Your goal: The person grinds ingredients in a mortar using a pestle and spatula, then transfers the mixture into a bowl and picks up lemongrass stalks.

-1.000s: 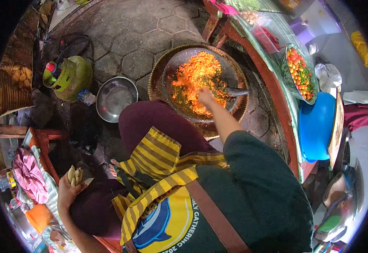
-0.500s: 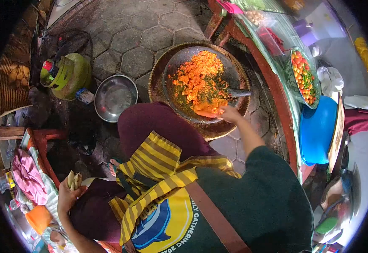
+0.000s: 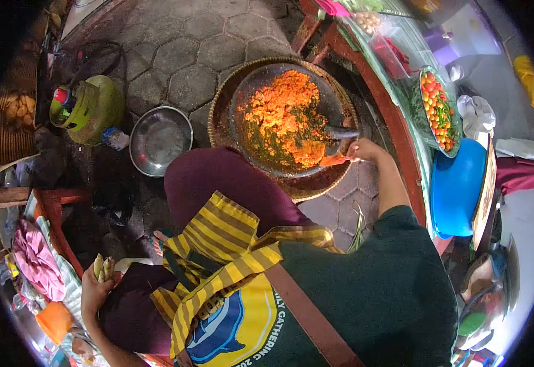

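Since half a second before, my right hand [image 3: 365, 150] had slid outward, away from the near part of the mortar to its right side, and a thin pale-green stalk [image 3: 358, 227] had come into sight below my forearm. Nearest me, over my lap, lay the yellow-and-brown striped apron [image 3: 221, 223]. At my left knee, my left hand [image 3: 96, 292] stayed curled round a small bunch of pale, finger-shaped pieces [image 3: 102, 268], their tips standing up past my fingers, well apart from the mortar.

Farther out, my right hand was by far the nearer to the orange mash [image 3: 288, 101], which lay in the dark stone mortar [image 3: 330, 95] to the left of my fingers and beyond them. Those fingers were pinched together on the end of a flat orange scraper [image 3: 335, 159]; its long axis ran nearly sideways, the free end pointing left to the mash's near right edge. Whether that end touched the mash, I could not tell. Just beyond my knuckles the grey pestle [image 3: 343, 133] lay sideways over the mortar's right rim. Round the mortar ran a woven tray [image 3: 212, 101]; to its left stood a steel bowl [image 3: 157, 137] and, farther off, a green gas cylinder [image 3: 107, 107]
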Action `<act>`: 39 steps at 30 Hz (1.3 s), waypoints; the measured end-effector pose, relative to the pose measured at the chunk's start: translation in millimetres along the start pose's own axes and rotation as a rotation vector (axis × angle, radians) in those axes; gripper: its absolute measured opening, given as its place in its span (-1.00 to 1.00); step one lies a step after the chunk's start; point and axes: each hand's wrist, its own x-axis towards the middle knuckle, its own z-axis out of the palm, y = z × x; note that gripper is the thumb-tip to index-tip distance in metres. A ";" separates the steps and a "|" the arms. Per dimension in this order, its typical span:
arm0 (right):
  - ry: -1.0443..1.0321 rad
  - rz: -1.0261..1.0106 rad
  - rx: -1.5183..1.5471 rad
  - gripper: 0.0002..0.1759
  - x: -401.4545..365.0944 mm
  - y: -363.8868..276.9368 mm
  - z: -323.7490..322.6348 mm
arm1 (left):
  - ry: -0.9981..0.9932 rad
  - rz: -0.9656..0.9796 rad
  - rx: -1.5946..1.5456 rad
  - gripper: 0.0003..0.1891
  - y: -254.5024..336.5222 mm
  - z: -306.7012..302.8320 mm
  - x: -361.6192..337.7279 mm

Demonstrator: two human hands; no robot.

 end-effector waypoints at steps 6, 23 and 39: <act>0.346 -0.063 -0.268 -0.76 51.1 -4.5 57.9 | -0.009 0.018 -0.044 -0.65 -2.7 1.4 8.3; 0.508 -0.135 -0.038 -0.84 53.1 -28.8 49.7 | 0.040 0.111 0.041 -0.65 3.4 1.4 15.8; 0.340 0.008 0.264 -0.73 71.5 -59.3 60.7 | 0.048 0.065 0.094 -0.67 14.4 2.7 11.5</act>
